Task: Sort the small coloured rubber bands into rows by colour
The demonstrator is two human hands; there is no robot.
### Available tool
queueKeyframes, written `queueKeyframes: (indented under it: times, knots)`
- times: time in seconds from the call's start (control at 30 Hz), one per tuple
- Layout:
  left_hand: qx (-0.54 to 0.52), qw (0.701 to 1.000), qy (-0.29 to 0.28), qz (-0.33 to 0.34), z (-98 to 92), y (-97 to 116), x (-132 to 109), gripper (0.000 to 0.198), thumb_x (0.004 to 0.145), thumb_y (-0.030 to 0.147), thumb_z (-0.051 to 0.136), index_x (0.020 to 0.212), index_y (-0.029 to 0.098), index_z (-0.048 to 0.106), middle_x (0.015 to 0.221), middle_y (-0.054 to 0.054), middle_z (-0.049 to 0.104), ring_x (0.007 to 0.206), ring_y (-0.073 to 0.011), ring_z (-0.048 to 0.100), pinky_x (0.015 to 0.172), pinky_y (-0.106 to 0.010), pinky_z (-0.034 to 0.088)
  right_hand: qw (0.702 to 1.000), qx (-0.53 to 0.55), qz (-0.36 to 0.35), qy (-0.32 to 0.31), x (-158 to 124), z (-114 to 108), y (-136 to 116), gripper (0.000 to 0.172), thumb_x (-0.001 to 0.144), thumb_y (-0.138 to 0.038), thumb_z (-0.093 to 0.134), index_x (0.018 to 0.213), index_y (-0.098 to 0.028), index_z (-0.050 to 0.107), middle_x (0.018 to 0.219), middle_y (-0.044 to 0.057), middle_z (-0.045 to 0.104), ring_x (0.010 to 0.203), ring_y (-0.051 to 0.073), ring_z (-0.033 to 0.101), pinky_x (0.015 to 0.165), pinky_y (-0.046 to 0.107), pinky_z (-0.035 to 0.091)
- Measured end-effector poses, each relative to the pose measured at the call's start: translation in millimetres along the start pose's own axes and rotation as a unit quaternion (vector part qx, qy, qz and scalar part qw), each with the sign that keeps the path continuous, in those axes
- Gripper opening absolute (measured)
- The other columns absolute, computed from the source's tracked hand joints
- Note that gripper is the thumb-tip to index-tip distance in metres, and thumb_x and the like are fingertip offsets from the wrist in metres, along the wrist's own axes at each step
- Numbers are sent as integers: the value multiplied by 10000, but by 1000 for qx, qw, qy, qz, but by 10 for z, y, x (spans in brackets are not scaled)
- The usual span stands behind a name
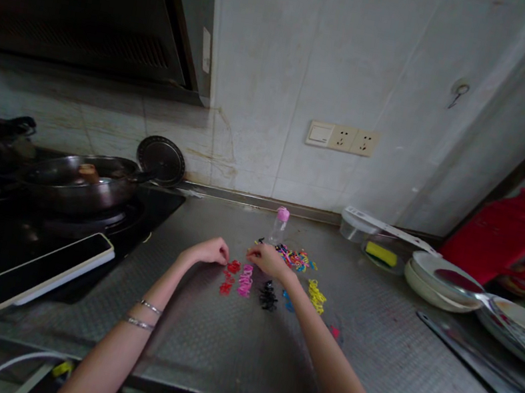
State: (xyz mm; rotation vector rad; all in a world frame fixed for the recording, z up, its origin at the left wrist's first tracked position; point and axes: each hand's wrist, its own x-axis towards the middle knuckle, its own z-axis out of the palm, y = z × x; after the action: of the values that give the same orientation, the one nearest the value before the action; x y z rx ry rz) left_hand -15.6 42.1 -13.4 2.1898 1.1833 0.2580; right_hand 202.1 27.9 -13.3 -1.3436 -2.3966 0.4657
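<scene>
Small coloured hair elastics lie in separate piles on the metal counter (201,341). My left hand (208,251) is closed in a pinch beside the upper left of the red pile (228,277). The fingers of my right hand (267,260) are also pinched, just over the top of the pink pile (245,281); anything in either pinch is too small to make out. Further right are a black pile (268,296), a blue pile (288,301) partly behind my right forearm, and a yellow pile (316,296). Mixed elastics (299,259) lie behind my right hand, near a clear bottle with a pink cap (281,223).
On the left, a phone-like device (51,268) with a white cable leans by the stove, where a pan (79,184) stands. To the right are a yellow sponge (381,254), stacked bowls (440,285), a long dark knife (476,370) and a red thermos (505,232).
</scene>
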Motion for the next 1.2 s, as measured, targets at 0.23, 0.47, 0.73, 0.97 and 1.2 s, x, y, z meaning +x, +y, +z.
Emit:
queueKeyframes:
  times: [0.23, 0.47, 0.73, 0.97, 1.2]
  knots:
    - [-16, 1000, 7, 16, 31, 47, 12, 221, 614, 233, 528, 714, 104, 677, 645, -29, 639, 558, -108, 502, 531, -186, 346, 999, 26, 26, 34, -277, -322, 241, 244, 753, -229, 460, 829, -156, 680, 734, 31, 659, 653, 119, 552, 600, 185, 378]
    - [-56, 996, 64, 30, 53, 81, 60, 235, 659, 263, 519, 746, 102, 667, 702, -46, 646, 642, -133, 545, 589, -200, 384, 994, 35, 72, 71, -668, -546, 763, 277, 747, -279, 455, 811, -142, 687, 697, 30, 660, 620, 124, 542, 576, 188, 375]
    - [6, 994, 73, 83, 335, 435, 311, 303, 696, 259, 518, 931, 123, 652, 702, -27, 630, 600, -114, 511, 584, -198, 362, 987, 26, 106, 118, -929, -492, 1084, 293, 737, -294, 452, 834, -146, 686, 735, 27, 667, 635, 133, 554, 602, 201, 390]
    - [75, 989, 81, 99, 403, 515, 444, 253, 716, 244, 498, 864, 146, 678, 713, -36, 641, 597, -115, 514, 563, -191, 339, 986, 37, 123, 107, -957, -417, 1137, 271, 740, -277, 464, 836, -141, 679, 736, 23, 671, 662, 141, 571, 617, 199, 402]
    - [107, 986, 76, 106, 380, 497, 442, 236, 716, 272, 508, 849, 186, 682, 710, -26, 646, 582, -117, 521, 539, -192, 323, 984, 19, 142, 102, -979, -430, 1106, 257, 745, -259, 468, 848, -145, 674, 755, 46, 674, 672, 149, 585, 650, 205, 409]
